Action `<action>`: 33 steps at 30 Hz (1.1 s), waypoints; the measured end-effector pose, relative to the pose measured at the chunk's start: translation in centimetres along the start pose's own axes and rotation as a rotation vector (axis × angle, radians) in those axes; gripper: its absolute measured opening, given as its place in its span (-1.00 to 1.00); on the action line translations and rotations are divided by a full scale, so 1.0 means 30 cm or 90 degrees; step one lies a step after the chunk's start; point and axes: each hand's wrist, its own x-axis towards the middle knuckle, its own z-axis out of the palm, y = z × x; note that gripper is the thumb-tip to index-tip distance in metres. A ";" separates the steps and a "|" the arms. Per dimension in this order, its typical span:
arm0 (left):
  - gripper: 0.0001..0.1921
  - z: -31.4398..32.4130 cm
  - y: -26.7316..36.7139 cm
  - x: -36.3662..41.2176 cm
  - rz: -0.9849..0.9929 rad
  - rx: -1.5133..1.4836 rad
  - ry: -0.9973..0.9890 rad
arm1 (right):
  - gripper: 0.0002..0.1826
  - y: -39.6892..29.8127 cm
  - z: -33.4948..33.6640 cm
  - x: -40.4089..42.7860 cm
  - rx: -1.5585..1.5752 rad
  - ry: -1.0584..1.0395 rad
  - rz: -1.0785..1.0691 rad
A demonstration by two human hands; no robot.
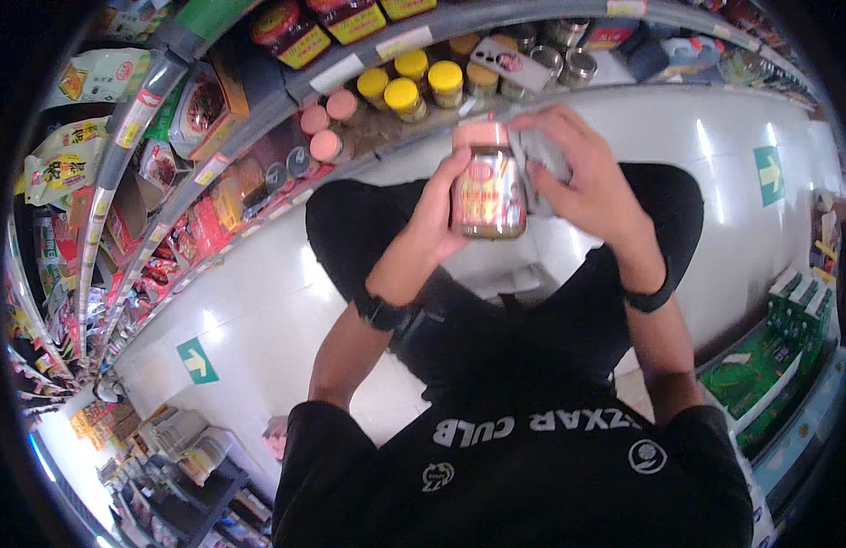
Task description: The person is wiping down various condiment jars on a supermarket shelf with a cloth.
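Observation:
My left hand [431,218] is wrapped around a glass jar [490,192] with a pink lid and a printed label, held upright above my bent knees. My right hand [591,181] grips a grey cloth [548,154] against the jar's right side, its fingertips near the lid. Just beyond, jars with pink lids [325,146] and yellow lids [404,94] stand on a low shelf [378,137]. A phone [512,63] lies across the tops of some of the jars there.
Packaged foods [204,226] fill the shelving on the left. Dark jars with yellow labels [303,44] stand on the shelf above. Green cartons [755,377] are stacked at the right. A floor arrow sign [198,361] marks the pale tiled floor.

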 end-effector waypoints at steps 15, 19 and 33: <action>-0.55 0.001 -0.022 -0.062 -0.016 -0.029 0.024 | -0.53 -0.076 0.015 -0.035 0.010 -0.012 0.029; -0.56 -0.022 -0.031 -0.035 -0.006 -0.037 0.039 | -0.54 -0.096 0.034 -0.042 0.000 -0.038 -0.004; -0.60 -0.043 -0.059 -0.048 -0.058 0.026 0.044 | -0.57 -0.071 0.037 -0.035 -0.052 -0.036 0.056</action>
